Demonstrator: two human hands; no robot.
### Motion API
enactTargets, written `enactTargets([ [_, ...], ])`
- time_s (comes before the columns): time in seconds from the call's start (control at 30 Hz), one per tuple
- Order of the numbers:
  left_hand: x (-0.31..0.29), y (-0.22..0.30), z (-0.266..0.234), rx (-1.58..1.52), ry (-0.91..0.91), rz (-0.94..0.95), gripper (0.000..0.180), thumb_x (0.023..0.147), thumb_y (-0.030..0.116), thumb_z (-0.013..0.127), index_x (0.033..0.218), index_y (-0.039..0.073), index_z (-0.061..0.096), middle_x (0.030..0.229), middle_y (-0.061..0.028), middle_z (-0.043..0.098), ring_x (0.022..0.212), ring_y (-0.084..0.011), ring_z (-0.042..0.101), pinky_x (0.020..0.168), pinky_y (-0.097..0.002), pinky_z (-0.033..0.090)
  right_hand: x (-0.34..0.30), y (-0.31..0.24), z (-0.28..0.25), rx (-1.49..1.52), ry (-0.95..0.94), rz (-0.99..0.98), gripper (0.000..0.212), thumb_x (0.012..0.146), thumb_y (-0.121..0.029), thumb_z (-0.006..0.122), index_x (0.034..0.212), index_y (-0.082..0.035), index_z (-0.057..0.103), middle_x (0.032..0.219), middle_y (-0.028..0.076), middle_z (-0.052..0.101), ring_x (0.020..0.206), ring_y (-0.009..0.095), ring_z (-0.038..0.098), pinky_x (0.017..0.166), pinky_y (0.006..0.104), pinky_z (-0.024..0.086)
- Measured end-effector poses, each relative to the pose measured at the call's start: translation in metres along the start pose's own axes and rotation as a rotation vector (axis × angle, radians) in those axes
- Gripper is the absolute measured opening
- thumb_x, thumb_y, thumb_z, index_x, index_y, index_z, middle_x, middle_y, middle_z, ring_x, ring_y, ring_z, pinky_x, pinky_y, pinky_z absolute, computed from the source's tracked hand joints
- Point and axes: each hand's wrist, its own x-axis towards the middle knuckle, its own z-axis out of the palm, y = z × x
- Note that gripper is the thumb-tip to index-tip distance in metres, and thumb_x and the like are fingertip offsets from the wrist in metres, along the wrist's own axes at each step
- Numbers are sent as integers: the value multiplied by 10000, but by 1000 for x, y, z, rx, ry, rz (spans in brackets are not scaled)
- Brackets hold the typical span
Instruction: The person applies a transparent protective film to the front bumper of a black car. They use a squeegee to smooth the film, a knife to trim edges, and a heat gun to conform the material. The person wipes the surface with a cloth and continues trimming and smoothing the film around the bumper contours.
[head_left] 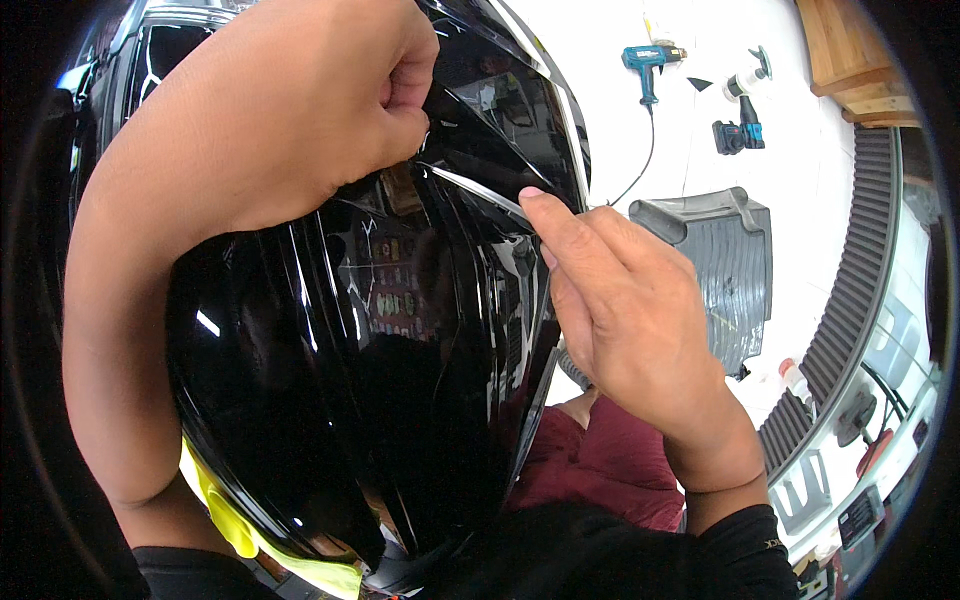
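Note:
A glossy black car body panel [380, 350] curves beneath both arms, with reflections across it. My left arm reaches over it from the left, and my left hand [385, 90] is closed, fingers curled and pressed together near the panel's far part; whatever they grip is hidden. A narrow bright strip [475, 188] runs from beside that hand toward my right fingertip; I cannot tell whether it is a film edge or a reflection. My right hand [630, 310] lies over the panel's right side, index finger stretched out with its tip at the strip, nothing visible in it.
Yellow cloth [230, 510] hangs at the panel's lower left edge. On the white floor lie a teal heat gun [650, 65] with a cord, a cordless power tool [745, 115] and a dark ribbed mat [715, 275]. A wooden cabinet [850, 55] stands far right.

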Motion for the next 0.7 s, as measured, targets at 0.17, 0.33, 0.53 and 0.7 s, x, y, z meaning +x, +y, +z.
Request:
enactTargets([
  [0.17,-2,4,4,19,47,21,167,750,57,702,715,-25,561,702,-118,525,634,-226,550,606,-340,450,2,-4,-8,-49,-44,-13,474,795,50,633,1266,16,597,784,138,544,645,304,565,602,397,462],
  [0.33,-2,1,5,37,54,41,157,758,50,688,718,-22,555,708,-110,525,638,-218,545,614,-340,448,11,-15,-23,-95,-145,22,497,789,32,632,1283,31,575,768,130,501,646,311,541,590,409,435],
  [0.53,-2,1,3,61,35,47,146,771,48,673,721,-15,551,713,-102,525,644,-212,542,629,-340,449,7,-12,-22,-57,-138,-4,500,793,36,623,1290,40,566,772,135,489,644,315,529,590,411,429],
  [0.7,-3,-2,2,74,15,73,123,784,51,669,746,-5,566,729,-91,539,671,-213,558,671,-336,467,7,-11,-18,-33,-125,10,504,799,37,624,1299,34,564,781,135,501,641,320,535,590,416,436],
])
